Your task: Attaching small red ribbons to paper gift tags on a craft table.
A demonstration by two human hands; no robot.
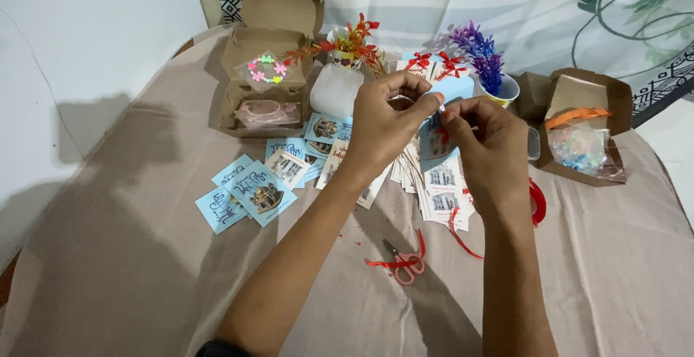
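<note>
Both hands are pinching one pale blue card [436,144] above the cloth-covered table [130,256]. The left hand [383,122] is gripping its top edge; the right hand [484,136] is closing narrowly on what looks like red ribbon (partly hidden). The card's long axis is hanging roughly vertical between them.

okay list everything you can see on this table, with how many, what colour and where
card: one, light blue, held between both hands
loose cards: many, light blue and white, spread mid-table
scissors: one, pink handles, near table edge on red ribbon scraps
ribbon roll: one, red, right of the cards
cardboard boxes: two, brown, open, back left and back right
cups with fake plants: two, red-orange and purple, at back
tablecloth: one, beige
left hand: pinching the card's top
right hand: pinching the card
</note>
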